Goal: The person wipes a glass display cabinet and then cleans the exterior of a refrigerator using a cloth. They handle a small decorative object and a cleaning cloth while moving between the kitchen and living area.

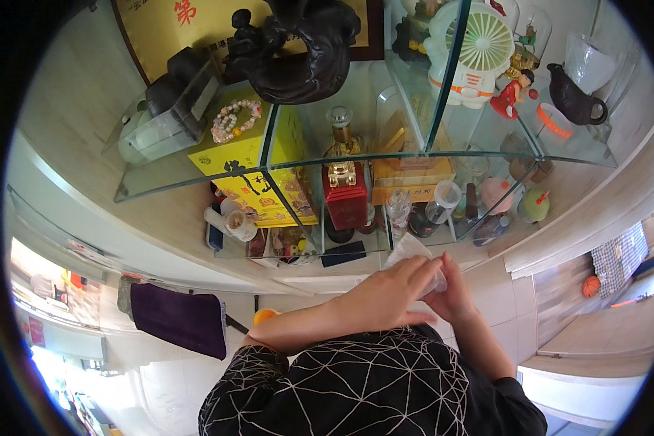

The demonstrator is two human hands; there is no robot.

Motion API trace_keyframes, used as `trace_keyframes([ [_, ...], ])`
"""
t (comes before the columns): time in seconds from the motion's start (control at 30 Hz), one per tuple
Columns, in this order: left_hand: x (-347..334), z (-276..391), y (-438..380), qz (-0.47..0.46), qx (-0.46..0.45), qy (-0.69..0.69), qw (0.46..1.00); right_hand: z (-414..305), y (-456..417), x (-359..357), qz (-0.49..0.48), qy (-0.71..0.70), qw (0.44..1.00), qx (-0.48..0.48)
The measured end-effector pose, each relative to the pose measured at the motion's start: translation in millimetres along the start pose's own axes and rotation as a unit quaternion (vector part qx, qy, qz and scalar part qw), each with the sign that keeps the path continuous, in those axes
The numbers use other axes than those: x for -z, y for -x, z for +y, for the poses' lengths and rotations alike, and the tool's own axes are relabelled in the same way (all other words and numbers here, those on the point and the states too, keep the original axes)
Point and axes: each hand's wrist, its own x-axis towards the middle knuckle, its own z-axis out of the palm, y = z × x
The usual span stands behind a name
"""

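Observation:
Just in front of the glass shelves, my left hand (406, 284) lies across a thin, crumpled white tissue (410, 248) with its fingers pressed over it. My right hand (453, 293) grips the same tissue from the right, thumb side up. One corner of the tissue sticks up beyond the left knuckles; the rest is partly hidden by the fingers. Nearest the hands on the lower shelf are a small clear glass bottle (398, 205) and a clear cup (443, 200). A dark flat case (344, 254) lies on the ledge to the left.
A glass shelf edge (354, 158) crosses above the hands. It bears a dark carved figure (310, 60), a white toy fan (468, 60) and a dark teapot (575, 95). A gold-topped bottle (342, 147), red box (345, 199) and yellow box (267, 191) stand behind the glass.

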Motion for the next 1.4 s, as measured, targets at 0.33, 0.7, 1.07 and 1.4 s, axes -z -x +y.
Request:
trace_keyframes([
  [0.33,53,14,69,0.420,-0.086,-0.111,0.897,-27,-46,-97,-0.031,0.116,0.978,0.173],
  [0.7,42,3,113,0.549,0.087,-0.080,0.827,-41,-121,-173,-0.226,0.051,0.950,0.208],
  [1.07,33,12,126,0.570,0.115,-0.024,0.813,-61,-244,-196,-0.217,0.050,0.947,0.233],
  [1.4,26,15,131,0.579,0.135,0.019,0.803,-30,-180,-196,-0.086,0.051,0.970,0.220],
])
